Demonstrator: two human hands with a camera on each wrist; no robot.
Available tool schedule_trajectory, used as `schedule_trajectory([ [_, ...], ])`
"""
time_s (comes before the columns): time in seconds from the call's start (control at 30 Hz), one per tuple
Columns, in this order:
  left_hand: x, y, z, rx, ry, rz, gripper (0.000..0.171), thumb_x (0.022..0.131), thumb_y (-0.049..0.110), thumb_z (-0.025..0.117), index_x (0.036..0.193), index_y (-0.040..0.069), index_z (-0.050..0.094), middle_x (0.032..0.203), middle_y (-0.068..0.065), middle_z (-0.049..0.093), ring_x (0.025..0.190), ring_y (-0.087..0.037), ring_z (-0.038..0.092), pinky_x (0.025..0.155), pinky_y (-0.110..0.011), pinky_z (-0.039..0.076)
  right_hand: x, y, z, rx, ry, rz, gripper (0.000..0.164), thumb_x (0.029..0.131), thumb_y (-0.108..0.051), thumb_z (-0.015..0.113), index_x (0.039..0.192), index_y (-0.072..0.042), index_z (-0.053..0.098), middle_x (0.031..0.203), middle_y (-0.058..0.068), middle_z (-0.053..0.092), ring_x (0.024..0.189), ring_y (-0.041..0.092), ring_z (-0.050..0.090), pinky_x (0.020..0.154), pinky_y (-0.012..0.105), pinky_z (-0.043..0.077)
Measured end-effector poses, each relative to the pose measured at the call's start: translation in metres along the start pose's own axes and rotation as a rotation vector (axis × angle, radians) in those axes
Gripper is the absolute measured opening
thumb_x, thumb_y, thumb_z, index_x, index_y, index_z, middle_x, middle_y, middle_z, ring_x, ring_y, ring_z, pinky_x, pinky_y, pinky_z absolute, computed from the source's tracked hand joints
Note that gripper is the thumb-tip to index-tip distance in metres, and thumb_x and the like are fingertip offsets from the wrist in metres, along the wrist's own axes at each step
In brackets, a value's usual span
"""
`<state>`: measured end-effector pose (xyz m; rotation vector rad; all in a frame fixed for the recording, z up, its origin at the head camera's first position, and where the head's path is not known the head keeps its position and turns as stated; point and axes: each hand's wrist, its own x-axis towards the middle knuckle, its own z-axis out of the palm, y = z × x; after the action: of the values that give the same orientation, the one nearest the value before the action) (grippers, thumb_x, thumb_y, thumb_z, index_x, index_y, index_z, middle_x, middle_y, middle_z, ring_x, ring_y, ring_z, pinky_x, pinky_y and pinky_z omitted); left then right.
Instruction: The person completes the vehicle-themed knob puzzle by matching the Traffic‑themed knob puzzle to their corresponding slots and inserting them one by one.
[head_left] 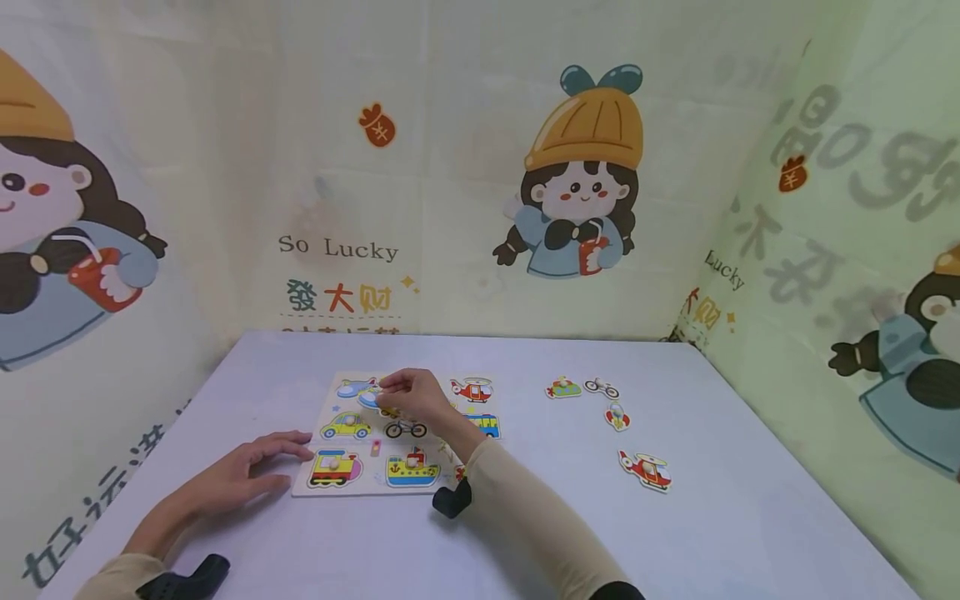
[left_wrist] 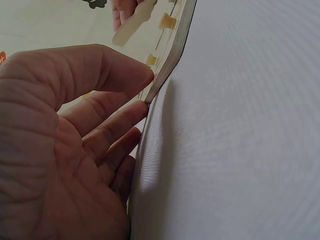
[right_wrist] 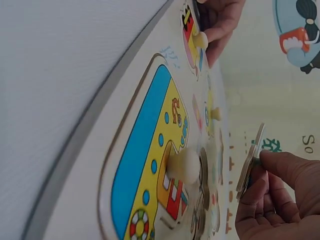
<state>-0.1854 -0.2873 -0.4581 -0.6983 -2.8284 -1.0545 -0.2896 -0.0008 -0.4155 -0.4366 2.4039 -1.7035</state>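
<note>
My right hand (head_left: pixel 420 396) pinches a thin blue-and-white puzzle piece (head_left: pixel 368 399) by its small knob, above the upper left of a wooden puzzle board (head_left: pixel 374 473). In the right wrist view that piece (right_wrist: pixel 250 162) appears edge-on, raised off the board. My left hand (head_left: pixel 243 468) lies at the board's left edge, fingers extended and touching it; the left wrist view shows the thumb and fingertips along that edge. Knobbed pieces sit in the board: a train (head_left: pixel 333 469), a ship (head_left: pixel 412 472) and a yellow car (head_left: pixel 346 426). My right forearm covers part of the board's right side.
On the white table, right of the board, lie loose pieces: a red helicopter (head_left: pixel 647 472), a rocket-like piece (head_left: pixel 617 417), a bicycle (head_left: pixel 602 388) and a green-and-red vehicle (head_left: pixel 563 387). Printed cloth (head_left: pixel 457 192) hangs behind the table and on both sides.
</note>
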Motion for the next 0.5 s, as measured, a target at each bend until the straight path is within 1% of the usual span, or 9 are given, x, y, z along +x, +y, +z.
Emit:
schedule_trajectory([
  [0.03,0.000,0.000,0.000,0.009,0.003,0.003,0.030,0.092,0.022,0.075,0.121,0.031,0.070,0.147,-0.010,0.058,0.138,-0.018,0.048,0.106,-0.050,0.048,0.001,-0.001,0.002,-0.010,0.000,-0.004,0.020,0.090,-0.015,0.080,0.107,-0.007,0.074,0.090,-0.002,0.070,0.078,0.009,0.061,0.071,0.019,0.052],
  [0.1,-0.001,-0.001,-0.001,0.013,0.010,0.014,0.031,0.093,0.022,0.075,0.121,0.032,0.070,0.146,-0.009,0.058,0.136,-0.001,0.044,0.104,-0.037,0.048,0.003,-0.003,0.005,-0.030,0.003,-0.014,0.018,0.090,-0.015,0.079,0.106,-0.008,0.074,0.089,-0.003,0.069,0.077,0.008,0.060,0.071,0.019,0.051],
  [0.17,-0.002,-0.001,-0.001,0.005,0.013,0.025,0.031,0.093,0.022,0.075,0.122,0.031,0.070,0.146,-0.009,0.058,0.133,0.011,0.039,0.102,-0.027,0.046,0.006,-0.004,0.008,-0.040,0.006,-0.027,0.018,0.091,-0.014,0.078,0.106,-0.007,0.074,0.088,-0.003,0.069,0.076,0.007,0.060,0.070,0.019,0.050],
  [0.2,-0.002,-0.002,-0.001,0.002,0.013,0.028,0.031,0.093,0.022,0.074,0.122,0.031,0.070,0.146,-0.009,0.058,0.132,0.014,0.037,0.102,-0.025,0.045,0.007,-0.004,0.009,-0.040,0.005,-0.033,0.018,0.091,-0.014,0.078,0.106,-0.006,0.073,0.088,-0.002,0.069,0.076,0.008,0.060,0.070,0.019,0.051],
  [0.27,-0.001,-0.002,-0.001,0.000,0.011,0.033,0.030,0.093,0.022,0.074,0.122,0.031,0.070,0.146,-0.010,0.058,0.133,0.013,0.038,0.102,-0.024,0.045,0.010,-0.005,0.012,-0.043,0.011,-0.034,0.018,0.090,-0.013,0.078,0.106,-0.006,0.073,0.087,-0.002,0.068,0.075,0.008,0.060,0.068,0.020,0.050],
  [0.33,-0.001,-0.001,-0.001,0.001,0.007,0.024,0.030,0.094,0.023,0.074,0.122,0.031,0.070,0.147,-0.010,0.058,0.135,0.006,0.042,0.103,-0.025,0.045,0.013,-0.005,0.014,-0.049,0.016,-0.034,0.018,0.090,-0.013,0.079,0.106,-0.006,0.073,0.087,-0.002,0.068,0.075,0.008,0.059,0.066,0.020,0.049],
  [0.43,-0.001,-0.001,0.000,0.002,-0.004,0.016,0.030,0.094,0.025,0.073,0.123,0.030,0.069,0.148,-0.010,0.057,0.138,-0.003,0.045,0.104,-0.027,0.046,0.017,-0.004,0.019,-0.058,0.030,-0.025,0.017,0.090,-0.013,0.079,0.105,-0.008,0.073,0.086,-0.003,0.067,0.075,0.008,0.059,0.065,0.020,0.048],
  [0.5,-0.001,0.000,0.000,-0.008,-0.013,0.010,0.030,0.094,0.025,0.073,0.123,0.030,0.069,0.148,-0.011,0.056,0.138,0.000,0.044,0.104,-0.025,0.045,0.020,-0.003,0.022,-0.071,0.036,-0.035,0.016,0.090,-0.012,0.079,0.104,-0.008,0.073,0.086,-0.004,0.067,0.074,0.007,0.059,0.065,0.020,0.049],
])
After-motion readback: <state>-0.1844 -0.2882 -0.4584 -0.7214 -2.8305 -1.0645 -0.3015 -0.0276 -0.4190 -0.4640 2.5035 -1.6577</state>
